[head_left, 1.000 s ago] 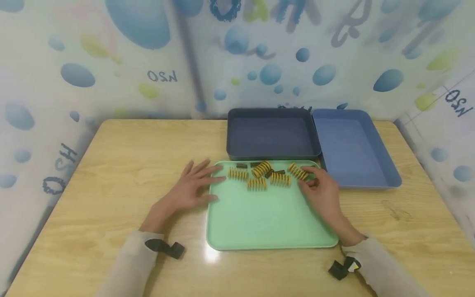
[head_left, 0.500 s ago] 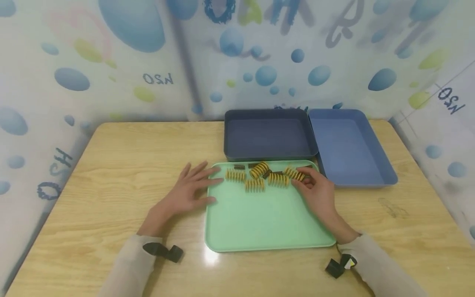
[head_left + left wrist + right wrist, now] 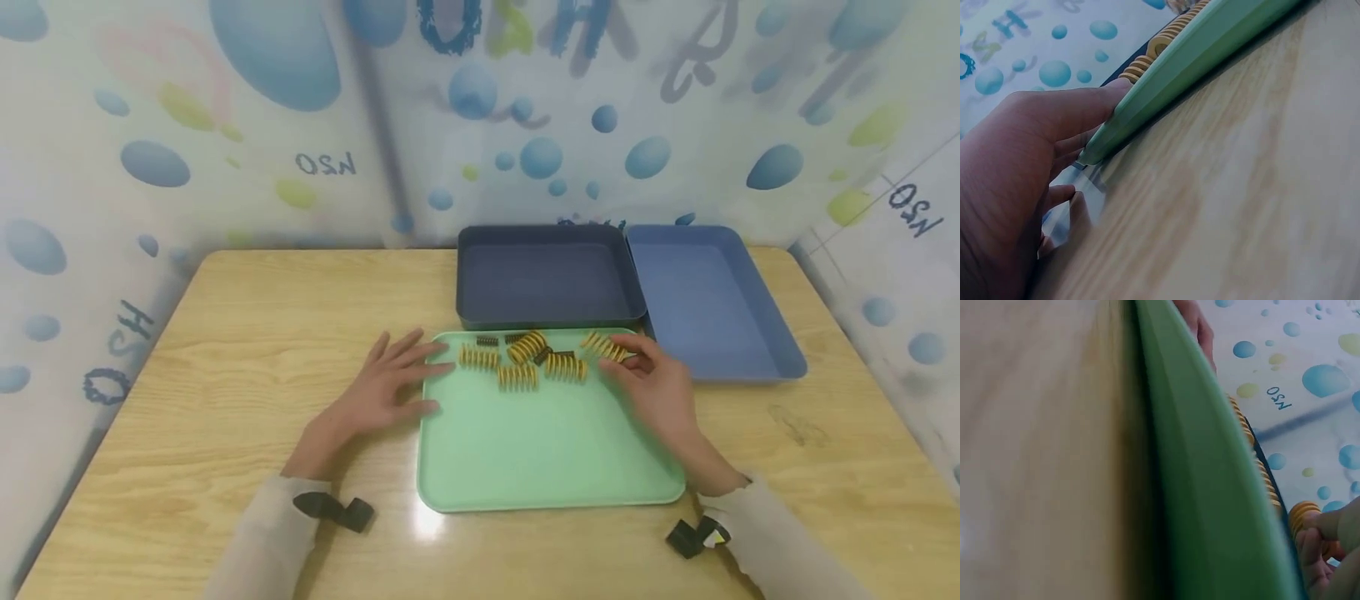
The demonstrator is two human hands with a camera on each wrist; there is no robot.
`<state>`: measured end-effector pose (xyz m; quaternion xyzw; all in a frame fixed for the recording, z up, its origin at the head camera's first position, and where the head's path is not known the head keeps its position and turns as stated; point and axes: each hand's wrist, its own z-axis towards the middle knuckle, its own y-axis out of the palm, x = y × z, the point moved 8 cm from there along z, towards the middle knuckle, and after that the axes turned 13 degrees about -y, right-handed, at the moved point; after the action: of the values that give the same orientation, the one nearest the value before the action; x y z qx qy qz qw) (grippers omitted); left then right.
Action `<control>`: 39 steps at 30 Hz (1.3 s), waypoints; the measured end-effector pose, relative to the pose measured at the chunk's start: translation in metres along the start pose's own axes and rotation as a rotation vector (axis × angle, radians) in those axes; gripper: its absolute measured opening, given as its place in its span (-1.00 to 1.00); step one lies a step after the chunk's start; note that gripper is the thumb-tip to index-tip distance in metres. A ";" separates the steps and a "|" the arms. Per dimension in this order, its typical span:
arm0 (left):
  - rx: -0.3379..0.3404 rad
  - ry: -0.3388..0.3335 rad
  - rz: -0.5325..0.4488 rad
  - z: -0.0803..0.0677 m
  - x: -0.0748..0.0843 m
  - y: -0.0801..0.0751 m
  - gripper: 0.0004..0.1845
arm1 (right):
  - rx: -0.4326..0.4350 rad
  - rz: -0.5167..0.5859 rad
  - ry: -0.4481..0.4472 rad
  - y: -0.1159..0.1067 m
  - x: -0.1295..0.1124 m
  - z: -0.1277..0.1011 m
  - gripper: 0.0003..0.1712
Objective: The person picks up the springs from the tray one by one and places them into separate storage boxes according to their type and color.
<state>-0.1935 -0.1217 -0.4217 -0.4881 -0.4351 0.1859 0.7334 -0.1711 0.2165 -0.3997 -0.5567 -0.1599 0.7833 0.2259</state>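
My right hand (image 3: 656, 387) pinches a yellow coil spring (image 3: 603, 346) between thumb and fingers at the right end of a green tray (image 3: 551, 450). That same spring (image 3: 1305, 515) shows in the right wrist view, held at the fingertips. My left hand (image 3: 386, 387) rests at the tray's left rim with fingers spread, holding nothing. Between the hands, along the tray's far side, lie several more yellow springs (image 3: 517, 377) and several small dark springs (image 3: 487, 341). In the left wrist view, my left hand (image 3: 1041, 131) touches the tray rim (image 3: 1166, 81).
Behind the green tray stands a dark navy tray (image 3: 551, 319). A blue tray (image 3: 720, 308) sits beside it at the right. Both are on a wooden table (image 3: 300, 292), whose far edge meets a patterned wall (image 3: 225, 183).
My right hand first shifted slightly left with the yellow spring, then moved back to the right, and the spring now sits a little farther from the others. My left hand stays at the rim.
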 end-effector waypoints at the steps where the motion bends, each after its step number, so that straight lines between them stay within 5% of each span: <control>1: -0.001 -0.003 0.001 -0.001 0.000 0.000 -0.43 | -0.010 -0.005 -0.005 -0.002 -0.003 0.001 -0.57; 11: 0.021 -0.005 0.005 -0.002 0.002 -0.002 -0.45 | -0.074 -0.103 -0.154 -0.011 -0.031 0.030 -0.59; 39: 0.025 -0.025 -0.001 -0.001 0.003 -0.003 -0.49 | -0.282 -0.041 -0.140 0.045 -0.038 0.098 -0.53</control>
<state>-0.1916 -0.1217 -0.4177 -0.4762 -0.4421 0.1973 0.7341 -0.2614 0.1583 -0.3596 -0.5233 -0.2952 0.7852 0.1498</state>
